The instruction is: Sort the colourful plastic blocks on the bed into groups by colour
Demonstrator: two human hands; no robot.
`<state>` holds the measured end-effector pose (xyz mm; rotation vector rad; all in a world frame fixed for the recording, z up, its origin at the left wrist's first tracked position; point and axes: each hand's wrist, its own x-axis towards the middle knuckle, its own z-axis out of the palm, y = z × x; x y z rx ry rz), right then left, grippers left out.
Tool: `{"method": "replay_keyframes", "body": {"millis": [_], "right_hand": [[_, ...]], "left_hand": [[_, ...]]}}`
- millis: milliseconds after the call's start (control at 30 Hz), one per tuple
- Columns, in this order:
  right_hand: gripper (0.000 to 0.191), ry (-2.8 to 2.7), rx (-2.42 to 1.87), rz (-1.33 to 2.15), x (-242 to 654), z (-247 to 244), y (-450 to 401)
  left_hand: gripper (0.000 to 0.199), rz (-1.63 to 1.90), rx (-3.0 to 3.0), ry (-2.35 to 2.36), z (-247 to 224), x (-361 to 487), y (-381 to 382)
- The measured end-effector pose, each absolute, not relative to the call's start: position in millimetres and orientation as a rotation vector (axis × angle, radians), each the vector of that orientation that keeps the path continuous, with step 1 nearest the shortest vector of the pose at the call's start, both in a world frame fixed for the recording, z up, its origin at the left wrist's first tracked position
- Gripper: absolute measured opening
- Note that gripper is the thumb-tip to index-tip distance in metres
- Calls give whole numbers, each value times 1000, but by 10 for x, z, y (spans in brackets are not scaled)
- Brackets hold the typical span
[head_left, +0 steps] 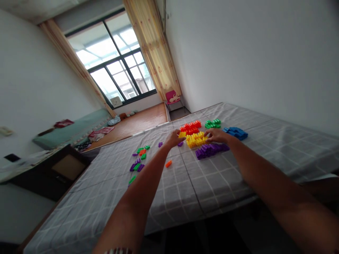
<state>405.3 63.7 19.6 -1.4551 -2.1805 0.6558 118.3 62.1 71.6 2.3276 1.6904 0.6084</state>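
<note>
My left hand (174,138) is closed on a few yellow pieces (182,134) just left of a yellow pile (195,140). At that pile's right edge, my right hand (215,135) touches the yellow pieces with its fingertips; whether it grips one is hard to tell. Red-orange pieces (190,127) lie behind the yellow pile, and purple pieces (212,151) lie in front of it. Green pieces (213,124) sit behind my right hand, with blue pieces (237,133) to its right.
Mixed green, purple and orange pieces (137,167) lie on the left of the checked cloth (185,190). One orange piece (168,163) lies between my forearms. A pink chair (172,97) stands beyond the table; a dark cabinet (66,169) is at the left.
</note>
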Motion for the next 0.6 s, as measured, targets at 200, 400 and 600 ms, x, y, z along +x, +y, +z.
{"method": "replay_keyframes", "body": {"millis": [200, 400, 600], "right_hand": [[35, -2116, -1330, 425, 4052, 184, 595], [30, -2093, -1282, 288, 4010, 188, 572], [30, -2095, -1286, 278, 4022, 205, 547]], "left_hand": [[51, 490, 2323, 1754, 619, 1549, 757], [61, 442, 2218, 1929, 563, 1737, 789], [62, 349, 2143, 1989, 549, 1824, 825]]}}
